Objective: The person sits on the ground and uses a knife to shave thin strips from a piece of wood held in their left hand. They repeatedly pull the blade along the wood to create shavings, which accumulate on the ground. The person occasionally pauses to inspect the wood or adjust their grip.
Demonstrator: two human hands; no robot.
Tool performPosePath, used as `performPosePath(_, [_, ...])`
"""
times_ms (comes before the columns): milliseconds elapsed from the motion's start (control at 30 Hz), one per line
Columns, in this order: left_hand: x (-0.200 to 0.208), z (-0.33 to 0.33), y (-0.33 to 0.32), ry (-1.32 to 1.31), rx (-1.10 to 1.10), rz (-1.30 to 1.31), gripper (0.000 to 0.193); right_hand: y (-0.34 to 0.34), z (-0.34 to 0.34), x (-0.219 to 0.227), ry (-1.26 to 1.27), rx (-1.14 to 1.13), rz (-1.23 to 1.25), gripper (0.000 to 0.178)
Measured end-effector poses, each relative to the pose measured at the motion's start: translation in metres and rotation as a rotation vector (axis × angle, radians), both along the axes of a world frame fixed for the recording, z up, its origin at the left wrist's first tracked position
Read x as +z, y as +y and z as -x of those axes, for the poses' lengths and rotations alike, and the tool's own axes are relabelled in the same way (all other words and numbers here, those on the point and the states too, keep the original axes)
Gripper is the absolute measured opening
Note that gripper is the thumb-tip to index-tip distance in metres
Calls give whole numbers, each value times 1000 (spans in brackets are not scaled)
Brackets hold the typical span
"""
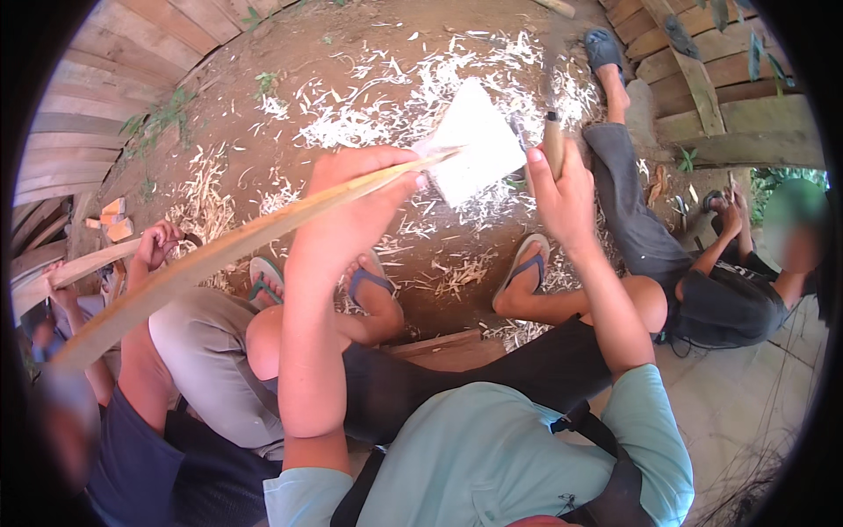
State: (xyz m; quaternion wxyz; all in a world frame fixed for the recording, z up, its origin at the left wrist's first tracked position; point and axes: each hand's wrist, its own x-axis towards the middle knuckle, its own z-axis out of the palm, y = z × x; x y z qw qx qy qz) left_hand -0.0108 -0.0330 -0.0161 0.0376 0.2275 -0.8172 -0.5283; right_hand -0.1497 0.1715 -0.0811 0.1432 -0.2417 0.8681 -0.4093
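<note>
Fingers of the left hand (351, 193) are closed around a long wooden stick (241, 248) near its pointed end, thumb and forefinger on opposite edges, its length slanting toward the lower left. The right hand (562, 193) has its fingers wrapped around the handle of a knife (552, 142), its blurred blade pointing away, above ground (237, 79) strewn with pale shavings (351, 123).

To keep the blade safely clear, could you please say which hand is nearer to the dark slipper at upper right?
Right. The right hand grips a wooden handle, below and slightly left of the dark slipper; the left hand holds a wooden strip, farther left.
</note>
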Motion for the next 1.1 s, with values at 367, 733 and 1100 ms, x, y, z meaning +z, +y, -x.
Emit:
performPosePath(367, [-7,2,-2,2,28,62,21,3,10,5,-42,-100,-42,38])
performPosePath(733, [-9,-2,-6,6,39,5,20,1,-4,-10,-127,5,-173,35])
performPosePath(1100, [-6,-3,-5,-26,16,103,21,-6,8,4,-83,53,-26,36])
